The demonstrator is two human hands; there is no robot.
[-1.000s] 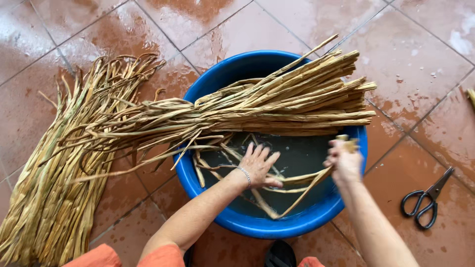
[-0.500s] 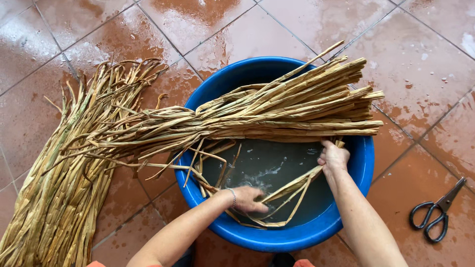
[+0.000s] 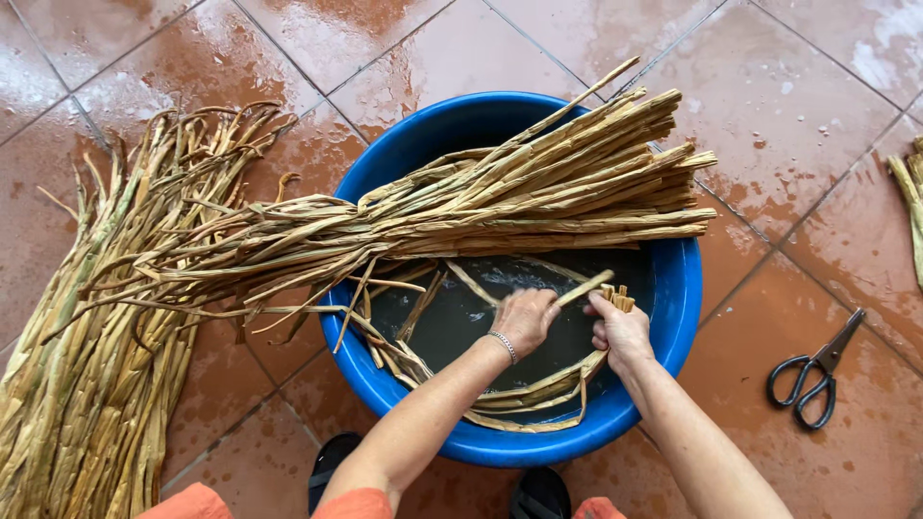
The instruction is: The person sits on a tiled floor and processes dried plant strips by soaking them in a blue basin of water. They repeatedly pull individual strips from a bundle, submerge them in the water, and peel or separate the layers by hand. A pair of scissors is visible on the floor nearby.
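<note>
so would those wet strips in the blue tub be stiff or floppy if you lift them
Probably floppy: the soaked strips curl along the blue tub wall. Likely slippery, since they lie in water. The left hand and right hand bend one easily.

Soft, even daylight — pale glare on the wet floor tiles [image 3: 865,58], everything in sharp focus.

a: what sort of place is this?

b: looks like a home patio or yard used for handcraft. the floor [image 3: 788,144] is wet reddish-brown terracotta tile with grout lines, puddles shining on it.

a: and the craft part?

b: a big bundle of dried reed stalks [image 3: 87,384] lies straight on the floor, more rest across a blue plastic basin [image 3: 673,288] of dark water, and black-handled scissors [image 3: 817,375] lie on the tiles.
</note>
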